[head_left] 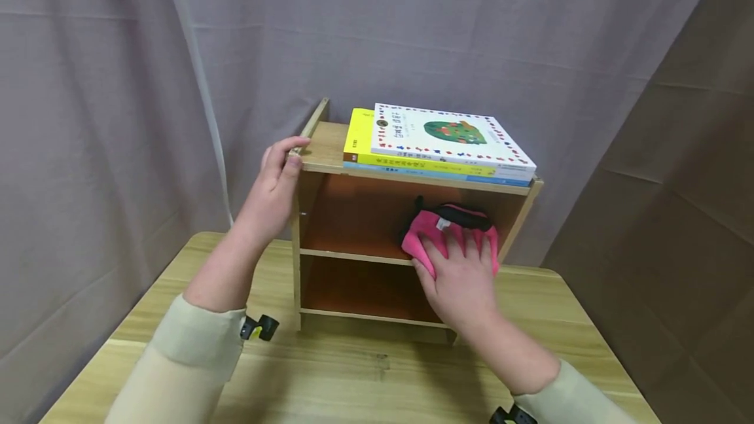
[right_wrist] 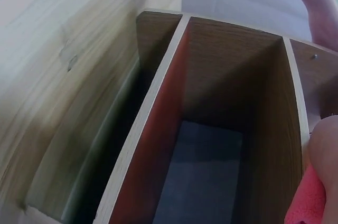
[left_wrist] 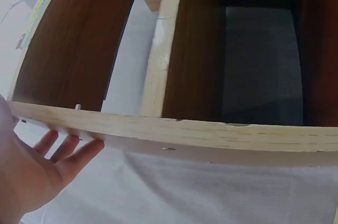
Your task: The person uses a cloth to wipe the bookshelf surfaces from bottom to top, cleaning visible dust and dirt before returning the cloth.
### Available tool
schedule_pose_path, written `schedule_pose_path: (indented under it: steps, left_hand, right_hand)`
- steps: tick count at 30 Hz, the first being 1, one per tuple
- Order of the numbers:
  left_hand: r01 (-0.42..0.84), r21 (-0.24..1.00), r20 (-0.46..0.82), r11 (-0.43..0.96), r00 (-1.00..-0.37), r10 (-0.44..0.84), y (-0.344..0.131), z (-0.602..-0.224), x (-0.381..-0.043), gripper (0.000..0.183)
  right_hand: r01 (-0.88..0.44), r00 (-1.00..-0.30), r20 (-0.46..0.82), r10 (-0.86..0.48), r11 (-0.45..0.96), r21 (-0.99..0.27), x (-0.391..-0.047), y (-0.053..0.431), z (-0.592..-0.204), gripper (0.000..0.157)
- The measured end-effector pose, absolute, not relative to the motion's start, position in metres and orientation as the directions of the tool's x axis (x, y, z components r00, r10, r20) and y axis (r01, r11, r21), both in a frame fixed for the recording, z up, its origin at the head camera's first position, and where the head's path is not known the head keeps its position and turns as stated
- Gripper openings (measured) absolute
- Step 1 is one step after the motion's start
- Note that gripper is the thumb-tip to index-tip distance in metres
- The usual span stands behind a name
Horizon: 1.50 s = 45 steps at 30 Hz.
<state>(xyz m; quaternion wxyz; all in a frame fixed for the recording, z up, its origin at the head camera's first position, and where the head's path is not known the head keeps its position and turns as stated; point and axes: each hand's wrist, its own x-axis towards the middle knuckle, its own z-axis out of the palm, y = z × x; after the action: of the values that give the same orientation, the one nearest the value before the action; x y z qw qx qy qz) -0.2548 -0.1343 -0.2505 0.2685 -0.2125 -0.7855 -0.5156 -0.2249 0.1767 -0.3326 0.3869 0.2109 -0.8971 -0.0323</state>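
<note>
A small wooden shelf unit (head_left: 356, 257) stands on the table. My left hand (head_left: 273, 178) grips its upper left corner. In the left wrist view, the fingers of that hand (left_wrist: 39, 174) lie along the outer face of the side panel (left_wrist: 211, 135). My right hand (head_left: 462, 283) holds a bunched pink cloth (head_left: 421, 228) at the right end of the middle shelf, its fingers spread over the fabric. Black material and a white tag show along the cloth's top. The right wrist view catches only a bit of the cloth (right_wrist: 309, 203); the fingertips are hidden there.
Several books (head_left: 436, 139) lie stacked on the unit's top board, a white one uppermost. The wooden table (head_left: 330, 378) reaches out on both sides of the unit. Grey curtains (head_left: 442, 25) hang behind, with a brown-grey one (head_left: 665, 214) at the right.
</note>
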Motion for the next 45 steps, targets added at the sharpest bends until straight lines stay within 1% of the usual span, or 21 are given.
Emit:
schedule_pose_path:
  steps: [4, 10, 14, 18, 21, 24, 27, 30, 33, 36, 40, 42, 45]
  left_hand:
    - [0.611, 0.708, 0.628, 0.354, -0.774, 0.081, -0.136, -0.249, -0.255, 0.041]
    - [0.552, 0.766, 0.544, 0.330, -0.830, 0.125, -0.142, -0.244, -0.250, 0.043]
    - [0.511, 0.806, 0.483, 0.299, -0.860, 0.166, -0.146, -0.241, -0.248, 0.045]
    - [0.490, 0.842, 0.460, 0.227, -0.871, 0.172, -0.148, -0.241, -0.250, 0.044]
    - [0.482, 0.859, 0.460, 0.171, -0.874, 0.157, -0.150, -0.243, -0.252, 0.043]
    - [0.479, 0.862, 0.458, 0.167, -0.876, 0.149, -0.150, -0.245, -0.252, 0.043]
    - [0.477, 0.857, 0.457, 0.192, -0.878, 0.141, -0.150, -0.250, -0.251, 0.046]
    - [0.463, 0.860, 0.448, 0.216, -0.886, 0.117, -0.149, -0.260, -0.249, 0.051]
    - [0.438, 0.878, 0.430, 0.193, -0.899, 0.088, -0.149, -0.275, -0.246, 0.056]
    - [0.419, 0.895, 0.413, 0.157, -0.908, 0.070, -0.150, -0.294, -0.241, 0.055]
    - [0.400, 0.908, 0.396, 0.125, -0.917, 0.055, -0.149, -0.320, -0.231, 0.051]
    - [0.387, 0.910, 0.385, 0.150, -0.922, 0.048, -0.147, -0.333, -0.226, 0.050]
    - [0.347, 0.911, 0.346, 0.225, -0.937, 0.042, -0.142, -0.351, -0.221, 0.054]
  right_hand:
    - [-0.338, -0.632, 0.674, -0.383, 0.918, 0.205, -0.226, 0.175, -0.335, 0.046]
    - [-0.324, -0.660, 0.661, -0.358, 0.929, 0.179, -0.226, 0.168, -0.338, 0.046]
    - [-0.329, -0.654, 0.670, -0.351, 0.930, 0.165, -0.227, 0.165, -0.340, 0.045]
    - [-0.340, -0.638, 0.686, -0.350, 0.927, 0.157, -0.227, 0.163, -0.340, 0.044]
    - [-0.340, -0.642, 0.682, -0.349, 0.928, 0.155, -0.228, 0.160, -0.340, 0.044]
    - [-0.338, -0.650, 0.675, -0.349, 0.928, 0.155, -0.229, 0.157, -0.341, 0.043]
    - [-0.343, -0.648, 0.673, -0.357, 0.926, 0.161, -0.230, 0.154, -0.342, 0.043]
    - [-0.349, -0.634, 0.682, -0.365, 0.922, 0.169, -0.230, 0.153, -0.343, 0.042]
    - [-0.357, -0.614, 0.695, -0.373, 0.917, 0.177, -0.231, 0.153, -0.343, 0.042]
    - [-0.355, -0.604, 0.700, -0.381, 0.915, 0.191, -0.232, 0.153, -0.342, 0.043]
    - [-0.346, -0.614, 0.690, -0.383, 0.916, 0.201, -0.232, 0.154, -0.342, 0.043]
    - [-0.342, -0.621, 0.686, -0.380, 0.918, 0.199, -0.232, 0.155, -0.341, 0.044]
    - [-0.337, -0.623, 0.686, -0.375, 0.921, 0.197, -0.231, 0.156, -0.340, 0.045]
